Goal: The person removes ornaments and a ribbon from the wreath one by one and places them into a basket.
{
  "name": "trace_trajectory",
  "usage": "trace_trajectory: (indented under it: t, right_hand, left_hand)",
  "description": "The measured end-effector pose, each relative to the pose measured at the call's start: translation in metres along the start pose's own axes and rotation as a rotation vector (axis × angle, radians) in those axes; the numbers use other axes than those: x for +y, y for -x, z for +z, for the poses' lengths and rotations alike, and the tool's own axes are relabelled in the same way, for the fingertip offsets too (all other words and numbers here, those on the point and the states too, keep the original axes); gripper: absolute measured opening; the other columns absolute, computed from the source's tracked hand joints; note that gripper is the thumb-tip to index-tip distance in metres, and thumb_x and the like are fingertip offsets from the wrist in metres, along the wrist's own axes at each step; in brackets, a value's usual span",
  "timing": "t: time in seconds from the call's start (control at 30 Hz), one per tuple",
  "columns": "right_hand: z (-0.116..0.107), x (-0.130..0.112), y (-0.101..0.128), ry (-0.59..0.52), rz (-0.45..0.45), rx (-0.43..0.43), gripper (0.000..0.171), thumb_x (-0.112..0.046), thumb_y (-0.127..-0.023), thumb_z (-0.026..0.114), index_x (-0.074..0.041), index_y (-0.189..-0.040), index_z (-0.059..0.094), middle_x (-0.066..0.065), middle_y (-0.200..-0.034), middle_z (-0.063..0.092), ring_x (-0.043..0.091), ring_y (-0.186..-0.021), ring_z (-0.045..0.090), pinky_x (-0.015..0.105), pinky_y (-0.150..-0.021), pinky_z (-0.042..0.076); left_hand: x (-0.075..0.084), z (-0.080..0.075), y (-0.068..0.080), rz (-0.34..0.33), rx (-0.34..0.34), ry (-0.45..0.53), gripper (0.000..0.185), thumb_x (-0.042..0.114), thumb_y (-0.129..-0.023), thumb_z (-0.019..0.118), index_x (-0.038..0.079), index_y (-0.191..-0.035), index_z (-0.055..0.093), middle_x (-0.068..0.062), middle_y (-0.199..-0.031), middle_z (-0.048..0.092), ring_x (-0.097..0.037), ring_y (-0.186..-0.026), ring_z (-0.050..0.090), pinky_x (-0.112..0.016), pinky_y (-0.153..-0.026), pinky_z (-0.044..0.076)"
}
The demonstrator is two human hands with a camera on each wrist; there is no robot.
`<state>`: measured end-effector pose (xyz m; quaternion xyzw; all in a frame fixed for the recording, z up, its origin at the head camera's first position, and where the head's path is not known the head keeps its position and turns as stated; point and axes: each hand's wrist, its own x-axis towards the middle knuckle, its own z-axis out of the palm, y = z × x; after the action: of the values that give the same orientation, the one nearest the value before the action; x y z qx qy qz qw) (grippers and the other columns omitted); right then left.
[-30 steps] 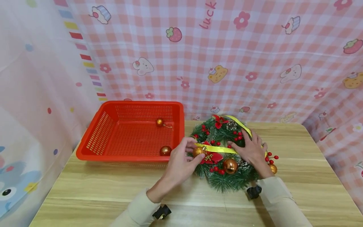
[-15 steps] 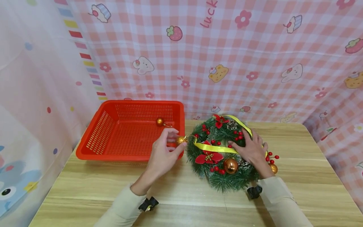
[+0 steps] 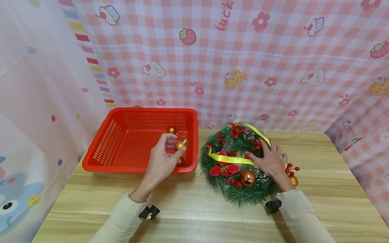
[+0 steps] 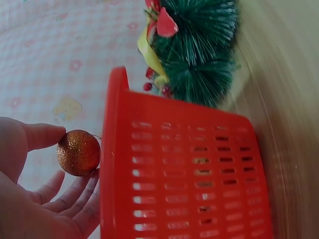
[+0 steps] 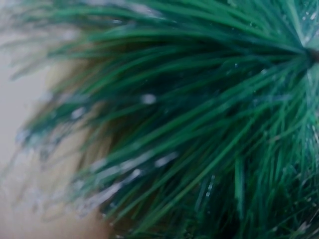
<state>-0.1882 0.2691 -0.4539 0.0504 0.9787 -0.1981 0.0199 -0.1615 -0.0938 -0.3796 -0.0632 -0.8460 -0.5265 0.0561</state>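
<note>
My left hand [image 3: 162, 158] pinches a glittery gold Christmas ball [image 3: 180, 145] between thumb and fingers, over the right end of the red plastic basket [image 3: 139, 168]. The left wrist view shows the same glitter ball [image 4: 79, 153] beside the basket rim. Inside the basket lie a gold ball [image 3: 172, 130] and a copper-coloured ball [image 3: 181, 162], the latter partly behind my fingertips. On the right, my right hand [image 3: 271, 164] holds the Christmas wreath [image 3: 240, 195] by its right side, thumb toward the centre. Green needles [image 5: 199, 114] fill the right wrist view, hiding the fingers.
A yellow ribbon [image 3: 232, 158] crosses the wreath, which bears red flowers [image 3: 224, 168], berries, pine cones and a shiny copper ball [image 3: 248, 178]. A glittery ball [image 3: 293, 181] sits at its right edge. Wooden table [image 3: 206, 222] below; patterned cloth [image 3: 188, 67] hangs behind.
My left hand has carried the glittery ball leftward from the front left of the wreath to above the basket. The right hand has stayed on the wreath.
</note>
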Motion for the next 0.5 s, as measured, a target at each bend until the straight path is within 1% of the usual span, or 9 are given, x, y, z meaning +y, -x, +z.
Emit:
trace_trajectory:
  t: [0.27,0.5]
  right_hand:
    - [-0.001,0.000,0.000,-0.001,0.000,-0.008,0.095,-0.070,-0.090,0.049,-0.009,-0.157,0.022,0.028,-0.160,0.006,0.057,-0.140,0.010,0.078,-0.102,0.011]
    - [-0.001,0.000,0.000,0.003,0.003,-0.014,0.095,-0.070,-0.090,0.049,-0.009,-0.157,0.021,0.027,-0.160,0.006,0.057,-0.140,0.010,0.077,-0.103,0.011]
  left_hand:
    - [-0.012,-0.001,-0.016,-0.009,0.015,-0.047,0.039,0.016,-0.090,0.073,0.007,-0.122,0.053,-0.010,-0.115,0.065,-0.027,-0.102,0.063,-0.042,-0.085,0.054]
    - [-0.017,0.001,-0.024,-0.053,0.016,-0.080,0.041,0.018,-0.090,0.072,0.008,-0.124,0.053,-0.011,-0.116,0.065,-0.028,-0.106,0.063,-0.044,-0.089,0.052]
